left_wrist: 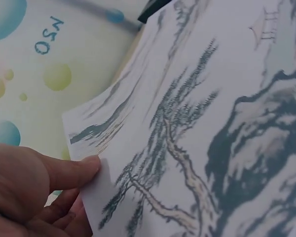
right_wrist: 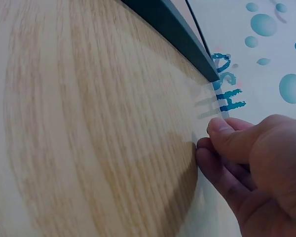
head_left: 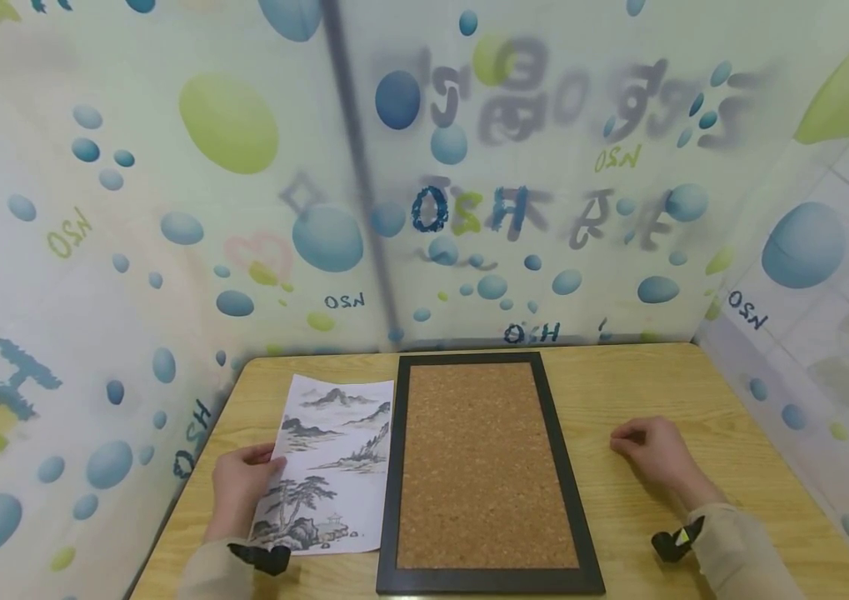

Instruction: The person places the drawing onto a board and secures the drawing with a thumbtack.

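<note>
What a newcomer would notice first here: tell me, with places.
Most likely the black-framed cork board in the middle of the table. Just left of it, the left hand pinches a sheet with a mountain landscape. Behind, the backdrop shows blue and green blobs and mirrored H2O lettering.

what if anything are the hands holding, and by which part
The left hand pinches the landscape print by its left edge, as seen in the head view. Nothing shows held in the right hand.

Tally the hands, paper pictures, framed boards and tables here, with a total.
Hands: 2, the left hand and right hand
Paper picture: 1
Framed cork board: 1
Table: 1
Total: 5
</note>
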`<action>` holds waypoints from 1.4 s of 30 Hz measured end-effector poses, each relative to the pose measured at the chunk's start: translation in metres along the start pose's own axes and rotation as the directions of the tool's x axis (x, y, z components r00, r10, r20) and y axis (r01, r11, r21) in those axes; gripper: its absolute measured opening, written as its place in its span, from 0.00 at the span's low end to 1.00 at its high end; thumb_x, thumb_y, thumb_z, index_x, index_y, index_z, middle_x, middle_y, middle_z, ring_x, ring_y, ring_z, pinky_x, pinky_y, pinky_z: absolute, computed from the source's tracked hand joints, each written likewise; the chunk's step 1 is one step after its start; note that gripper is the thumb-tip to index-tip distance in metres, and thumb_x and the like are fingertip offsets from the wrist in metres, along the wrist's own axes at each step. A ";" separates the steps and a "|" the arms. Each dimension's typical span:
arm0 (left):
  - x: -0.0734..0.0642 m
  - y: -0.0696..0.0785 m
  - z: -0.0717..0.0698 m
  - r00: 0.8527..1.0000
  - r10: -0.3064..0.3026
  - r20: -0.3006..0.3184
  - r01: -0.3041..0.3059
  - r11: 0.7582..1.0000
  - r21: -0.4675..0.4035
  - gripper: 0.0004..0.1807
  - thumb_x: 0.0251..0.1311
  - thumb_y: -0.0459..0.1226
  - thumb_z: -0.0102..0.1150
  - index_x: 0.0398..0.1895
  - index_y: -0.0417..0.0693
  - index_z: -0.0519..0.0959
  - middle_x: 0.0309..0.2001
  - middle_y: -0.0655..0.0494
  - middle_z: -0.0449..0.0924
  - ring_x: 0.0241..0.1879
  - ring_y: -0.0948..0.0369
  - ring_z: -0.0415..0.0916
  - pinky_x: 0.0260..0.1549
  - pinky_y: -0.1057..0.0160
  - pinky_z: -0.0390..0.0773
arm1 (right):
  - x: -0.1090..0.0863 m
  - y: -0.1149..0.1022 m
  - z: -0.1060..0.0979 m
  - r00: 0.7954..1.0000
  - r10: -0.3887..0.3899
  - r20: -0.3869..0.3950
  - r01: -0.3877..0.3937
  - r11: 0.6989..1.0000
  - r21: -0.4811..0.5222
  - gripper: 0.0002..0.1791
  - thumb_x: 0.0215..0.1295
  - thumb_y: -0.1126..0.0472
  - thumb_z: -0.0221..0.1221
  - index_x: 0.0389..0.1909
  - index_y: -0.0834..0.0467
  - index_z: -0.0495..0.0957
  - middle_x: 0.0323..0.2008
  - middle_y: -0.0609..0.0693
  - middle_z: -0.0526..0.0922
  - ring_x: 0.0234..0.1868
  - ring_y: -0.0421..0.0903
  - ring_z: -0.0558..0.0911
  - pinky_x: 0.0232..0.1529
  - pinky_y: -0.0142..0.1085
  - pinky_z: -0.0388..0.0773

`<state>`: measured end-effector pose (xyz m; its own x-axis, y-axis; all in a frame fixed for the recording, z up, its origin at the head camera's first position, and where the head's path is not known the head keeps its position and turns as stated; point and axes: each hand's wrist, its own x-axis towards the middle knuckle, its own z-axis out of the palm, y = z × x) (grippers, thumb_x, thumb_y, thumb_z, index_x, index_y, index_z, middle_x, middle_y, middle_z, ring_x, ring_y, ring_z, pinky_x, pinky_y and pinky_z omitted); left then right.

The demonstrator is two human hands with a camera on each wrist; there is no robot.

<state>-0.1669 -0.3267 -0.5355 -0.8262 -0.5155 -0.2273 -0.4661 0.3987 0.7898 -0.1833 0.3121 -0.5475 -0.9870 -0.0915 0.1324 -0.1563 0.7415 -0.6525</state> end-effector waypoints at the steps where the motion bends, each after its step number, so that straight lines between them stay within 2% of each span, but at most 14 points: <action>1: 0.000 -0.001 -0.001 1.000 -0.015 0.017 0.015 1.000 -0.015 0.21 0.69 0.33 0.68 0.62 0.33 0.81 0.56 0.32 0.80 0.50 0.42 0.79 0.48 0.47 0.80 | 0.000 0.000 0.000 1.000 0.000 -0.002 0.000 1.000 0.001 0.07 0.64 0.66 0.73 0.37 0.66 0.89 0.35 0.51 0.90 0.37 0.49 0.86 0.38 0.39 0.82; 7: 0.007 -0.005 -0.005 0.994 -0.082 0.075 0.088 0.993 -0.075 0.22 0.74 0.37 0.63 0.65 0.33 0.78 0.57 0.32 0.80 0.50 0.44 0.79 0.46 0.49 0.79 | 0.001 0.000 -0.001 1.000 0.001 -0.009 -0.001 1.000 0.004 0.04 0.65 0.67 0.72 0.37 0.64 0.89 0.36 0.53 0.90 0.38 0.51 0.87 0.39 0.40 0.82; 14: 0.011 -0.007 -0.004 0.985 -0.127 0.114 0.136 0.988 -0.075 0.24 0.77 0.38 0.59 0.69 0.34 0.75 0.62 0.32 0.77 0.54 0.44 0.77 0.50 0.47 0.78 | 0.002 0.000 -0.001 1.000 0.001 -0.009 -0.001 1.000 0.029 0.02 0.66 0.68 0.71 0.38 0.61 0.90 0.38 0.53 0.90 0.39 0.50 0.87 0.39 0.39 0.83; 22: 0.007 -0.006 -0.008 0.986 -0.093 0.141 0.107 0.989 -0.097 0.24 0.78 0.36 0.58 0.71 0.32 0.73 0.65 0.31 0.74 0.55 0.44 0.76 0.53 0.47 0.78 | 0.003 -0.001 -0.003 0.998 -0.030 -0.053 0.036 0.994 0.108 0.03 0.65 0.69 0.72 0.38 0.63 0.90 0.36 0.54 0.90 0.35 0.42 0.87 0.36 0.33 0.83; 26: 0.005 -0.007 -0.011 0.976 -0.094 0.196 0.118 0.986 -0.119 0.26 0.79 0.38 0.57 0.73 0.32 0.71 0.64 0.32 0.75 0.53 0.46 0.78 0.49 0.51 0.80 | 0.003 -0.003 -0.005 0.999 -0.001 -0.054 0.010 0.987 0.159 0.03 0.66 0.69 0.71 0.39 0.65 0.90 0.37 0.56 0.90 0.34 0.41 0.87 0.36 0.32 0.83; 29: 0.005 -0.009 -0.012 0.968 -0.100 0.231 0.132 0.983 -0.126 0.27 0.79 0.38 0.57 0.73 0.32 0.70 0.59 0.34 0.79 0.48 0.49 0.81 0.43 0.54 0.83 | 0.002 -0.005 -0.006 0.999 0.016 -0.043 -0.007 0.980 0.200 0.04 0.67 0.69 0.71 0.40 0.66 0.89 0.38 0.58 0.90 0.35 0.42 0.88 0.35 0.33 0.84; 32: 0.005 -0.010 -0.012 0.964 -0.094 0.248 0.126 0.985 -0.118 0.27 0.78 0.38 0.58 0.73 0.30 0.69 0.56 0.35 0.81 0.45 0.51 0.83 0.40 0.56 0.84 | 0.001 -0.006 -0.007 0.999 0.019 -0.040 -0.010 0.974 0.227 0.05 0.67 0.69 0.70 0.41 0.67 0.89 0.39 0.59 0.90 0.35 0.43 0.88 0.35 0.34 0.85; 42: 0.004 -0.005 -0.021 0.970 -0.051 0.236 0.079 0.991 -0.110 0.32 0.78 0.39 0.59 0.74 0.25 0.66 0.65 0.28 0.73 0.51 0.48 0.79 0.40 0.58 0.83 | 0.000 -0.008 -0.010 0.999 0.017 -0.052 -0.004 0.967 0.255 0.06 0.68 0.69 0.70 0.41 0.68 0.89 0.39 0.60 0.90 0.35 0.43 0.88 0.35 0.37 0.86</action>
<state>-0.1614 -0.3463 -0.5282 -0.8525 -0.3414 -0.3958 -0.4925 0.2710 0.8270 -0.1817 0.3130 -0.5344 -0.9862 -0.0443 0.1594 -0.1574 0.5475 -0.8218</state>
